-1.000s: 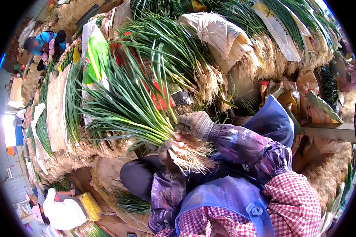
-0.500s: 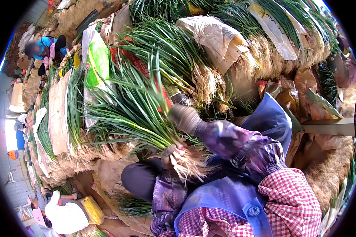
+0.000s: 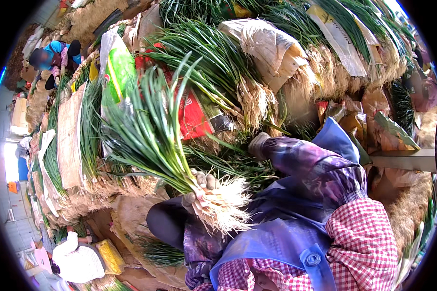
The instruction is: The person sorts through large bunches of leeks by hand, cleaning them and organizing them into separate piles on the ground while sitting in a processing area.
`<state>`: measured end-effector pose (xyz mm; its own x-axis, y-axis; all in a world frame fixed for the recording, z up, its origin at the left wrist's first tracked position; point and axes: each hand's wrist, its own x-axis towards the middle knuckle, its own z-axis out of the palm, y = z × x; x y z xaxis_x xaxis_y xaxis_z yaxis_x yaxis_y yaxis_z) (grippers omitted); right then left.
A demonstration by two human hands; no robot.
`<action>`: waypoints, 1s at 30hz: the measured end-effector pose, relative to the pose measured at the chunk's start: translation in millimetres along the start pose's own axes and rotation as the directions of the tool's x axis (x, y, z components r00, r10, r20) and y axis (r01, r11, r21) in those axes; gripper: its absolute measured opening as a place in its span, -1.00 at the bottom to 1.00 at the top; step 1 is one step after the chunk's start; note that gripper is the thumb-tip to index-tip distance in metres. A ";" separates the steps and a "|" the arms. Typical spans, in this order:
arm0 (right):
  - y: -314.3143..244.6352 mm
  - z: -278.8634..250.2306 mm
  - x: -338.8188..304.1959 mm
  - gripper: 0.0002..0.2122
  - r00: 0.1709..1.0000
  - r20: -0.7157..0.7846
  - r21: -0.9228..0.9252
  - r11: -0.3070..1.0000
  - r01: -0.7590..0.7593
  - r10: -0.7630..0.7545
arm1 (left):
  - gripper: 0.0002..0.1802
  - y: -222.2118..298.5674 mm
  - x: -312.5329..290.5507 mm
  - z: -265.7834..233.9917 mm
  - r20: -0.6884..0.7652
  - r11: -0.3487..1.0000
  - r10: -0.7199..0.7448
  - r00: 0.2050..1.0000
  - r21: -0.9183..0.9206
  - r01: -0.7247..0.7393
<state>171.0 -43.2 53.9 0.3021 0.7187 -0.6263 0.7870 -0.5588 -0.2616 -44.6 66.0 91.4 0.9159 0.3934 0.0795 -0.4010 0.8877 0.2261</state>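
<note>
left hand (image 3: pixel 195 196) held green onion bunch (image 3: pixel 153 133) by root end above lap (image 3: pixel 277 201), fingers (image 3: pixel 210 181) clamped round it; right hand (image 3: pixel 259 145) near loose greens (image 3: pixel 235 162), its fingers hidden, couldn't tell state.

The head camera, worn on the person before me, is a fisheye unit facing steeply downward and forward. Near field: blue apron (image 3: pixel 277 245) and left hand (image 3: pixel 193 201), at close range. Far field: spring-onion stacks (image 3: pixel 213 60) toward the upper edge, white-clad co-worker (image 3: pixel 78 259) toward the lower left.
</note>
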 end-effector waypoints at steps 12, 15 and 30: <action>1.2 -32.5 29.1 -0.75 0.926 -0.378 0.766 0.552 0.330 -0.029 | -0.32 17.2 -3.2 -79.1 -0.309 0.934 -0.258 0.915 0.163 0.318; -44.3 -9.3 -8.4 -0.76 0.995 -0.101 0.979 0.180 0.094 0.027 | -0.48 15.1 5.2 -48.4 -0.309 0.918 -0.307 0.900 0.152 0.365; -71.1 -4.1 31.9 -0.63 0.921 -0.359 0.924 0.078 0.373 -0.154 | -0.47 12.6 -10.2 -24.0 -0.243 0.983 -0.161 0.957 0.042 0.176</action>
<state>126.9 21.1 55.6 0.3499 0.8962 -0.2727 -0.3234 -0.1576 -0.9330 -59.5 78.9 70.1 0.9364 0.2913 -0.1959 -0.2323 0.9325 0.2767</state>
